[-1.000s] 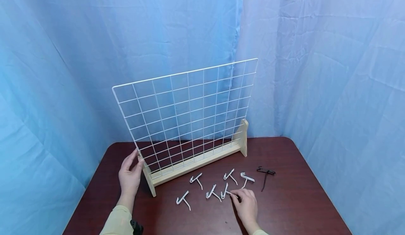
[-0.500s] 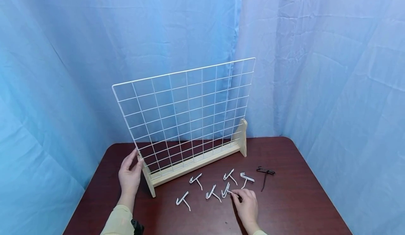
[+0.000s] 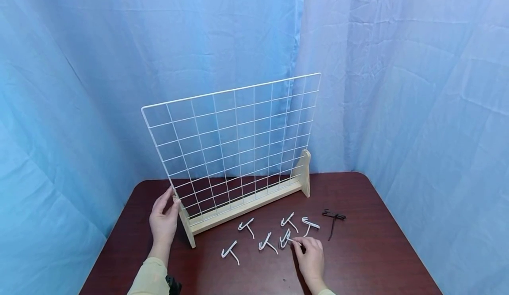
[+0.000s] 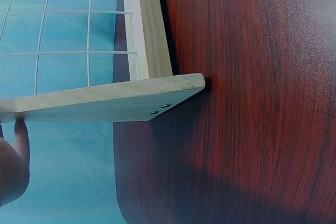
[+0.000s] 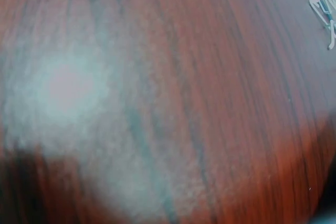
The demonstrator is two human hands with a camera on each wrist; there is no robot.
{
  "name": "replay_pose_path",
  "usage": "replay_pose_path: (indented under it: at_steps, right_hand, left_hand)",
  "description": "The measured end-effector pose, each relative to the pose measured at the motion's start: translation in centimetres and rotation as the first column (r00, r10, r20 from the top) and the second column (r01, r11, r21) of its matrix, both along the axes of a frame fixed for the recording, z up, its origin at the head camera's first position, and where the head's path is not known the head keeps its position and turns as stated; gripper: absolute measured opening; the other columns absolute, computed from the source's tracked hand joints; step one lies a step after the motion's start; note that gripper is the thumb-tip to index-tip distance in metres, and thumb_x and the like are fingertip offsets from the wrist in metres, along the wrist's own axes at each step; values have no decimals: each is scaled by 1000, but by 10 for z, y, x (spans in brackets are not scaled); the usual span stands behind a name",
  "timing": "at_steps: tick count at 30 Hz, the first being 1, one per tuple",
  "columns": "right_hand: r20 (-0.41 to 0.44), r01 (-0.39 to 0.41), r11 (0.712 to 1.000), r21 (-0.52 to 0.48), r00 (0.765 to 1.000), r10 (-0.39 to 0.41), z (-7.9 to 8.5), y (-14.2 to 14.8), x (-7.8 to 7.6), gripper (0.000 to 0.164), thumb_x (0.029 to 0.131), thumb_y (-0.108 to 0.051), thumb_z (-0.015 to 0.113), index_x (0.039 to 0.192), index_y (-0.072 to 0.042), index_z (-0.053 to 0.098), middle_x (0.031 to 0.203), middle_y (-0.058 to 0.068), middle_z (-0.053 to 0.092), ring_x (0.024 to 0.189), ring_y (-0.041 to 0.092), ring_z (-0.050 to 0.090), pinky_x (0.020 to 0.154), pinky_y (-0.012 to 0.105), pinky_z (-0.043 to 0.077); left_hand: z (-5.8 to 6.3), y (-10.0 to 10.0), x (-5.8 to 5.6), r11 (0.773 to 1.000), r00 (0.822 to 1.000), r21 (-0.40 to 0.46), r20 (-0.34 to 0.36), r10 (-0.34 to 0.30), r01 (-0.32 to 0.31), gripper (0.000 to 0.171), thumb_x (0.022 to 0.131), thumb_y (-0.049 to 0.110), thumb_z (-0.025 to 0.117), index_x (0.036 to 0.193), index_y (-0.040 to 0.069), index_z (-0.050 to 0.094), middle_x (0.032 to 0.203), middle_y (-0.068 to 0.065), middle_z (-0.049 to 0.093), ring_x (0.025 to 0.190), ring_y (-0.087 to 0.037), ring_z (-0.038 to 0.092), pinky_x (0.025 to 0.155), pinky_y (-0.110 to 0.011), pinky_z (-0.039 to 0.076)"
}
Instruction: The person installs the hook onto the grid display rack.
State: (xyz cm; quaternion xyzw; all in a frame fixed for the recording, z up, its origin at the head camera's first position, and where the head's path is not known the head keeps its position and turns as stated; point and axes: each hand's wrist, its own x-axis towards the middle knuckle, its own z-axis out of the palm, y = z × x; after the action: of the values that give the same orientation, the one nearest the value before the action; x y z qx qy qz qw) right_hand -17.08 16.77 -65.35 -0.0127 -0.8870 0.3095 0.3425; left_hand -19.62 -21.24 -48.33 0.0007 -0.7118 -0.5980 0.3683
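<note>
A white wire grid panel (image 3: 234,90) stands upright in a pale wooden stand (image 3: 246,208) on the table. My left hand (image 3: 163,224) holds the top of the stand's left side piece (image 3: 186,225), at the grid's left edge; the left wrist view shows a finger (image 4: 20,145) against that wooden piece (image 4: 105,100). Low over the table, my right hand (image 3: 310,259) pinches the stem of a white wire hook (image 3: 284,240) between thumb and fingertips. In the right wrist view this hand's fingers are out of sight; white hooks (image 5: 319,9) show at the upper right corner.
Several other white hooks lie about, such as one at the left (image 3: 229,249) and one at the right (image 3: 310,223). A black hook (image 3: 333,216) lies farther right. Blue curtains (image 3: 254,30) hang behind the dark red-brown table (image 3: 358,251).
The right hand has shifted slightly to the right, and the hook it pinches has turned and moved a little with it. The left hand keeps its place on the stand.
</note>
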Motion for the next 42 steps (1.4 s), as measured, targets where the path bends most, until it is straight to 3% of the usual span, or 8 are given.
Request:
replay_pose_path:
  at_steps: [6, 19, 29, 36, 39, 42]
  right_hand:
    - [1, 9, 1000, -21, 1000, -9, 3, -2, 0, 13, 73, -7, 86, 80, -13, 76, 79, -1, 67, 77, 22, 56, 70, 38, 44]
    - [-45, 13, 997, -80, 999, -17, 13, -6, -4, 12, 73, -7, 85, 78, -13, 77, 75, -3, 68, 74, 21, 57, 66, 35, 44]
    - [-57, 24, 992, -127, 998, -32, 29, -3, -13, 9, 75, -5, 84, 79, -9, 78, 77, 2, 70, 75, 26, 59, 69, 35, 45]
    - [-53, 11, 987, -161, 998, -20, 46, 2, -25, 7, 77, -5, 84, 81, -8, 79, 78, 3, 71, 72, 22, 57, 65, 22, 42]
    - [-63, 10, 985, -175, 998, -21, 55, 5, -33, 6, 77, -7, 84, 81, -8, 79, 77, 3, 71, 72, 23, 57, 64, 24, 41]
    - [-64, 23, 982, -188, 997, -35, 64, 9, -42, 5, 79, -10, 83, 81, -9, 79, 77, 3, 71, 72, 25, 59, 65, 30, 43]
  left_hand:
    - [-2, 0, -1, 1000, 1000, -6, -8, -8, 8, 44, 83, -21, 65, 125, -13, 60, 116, -5, 59, 107, 4, 55, 87, -17, 53]
    - [-2, -2, -2, 1000, 1000, -11, -8, -3, 3, 44, 83, -22, 64, 125, -13, 60, 116, -10, 59, 107, 4, 54, 86, -15, 52]
    - [-3, -1, -1, 1000, 1000, -21, -12, -13, 13, 44, 83, -21, 64, 126, -13, 60, 118, -6, 58, 107, 4, 54, 88, -19, 53]
    - [-4, -2, -1, 999, 1000, -35, -4, -8, 8, 44, 83, -22, 64, 126, -13, 60, 119, -14, 58, 107, 5, 54, 89, -20, 53]
    - [-11, -5, -5, 999, 1000, -39, 2, 0, 0, 45, 83, -22, 64, 127, -12, 60, 119, -12, 58, 107, 6, 53, 89, -20, 53]
    - [-23, -9, -13, 999, 1000, -32, -7, 5, -5, 46, 83, -22, 64, 127, -10, 61, 119, -1, 57, 108, 6, 53, 88, -17, 53]
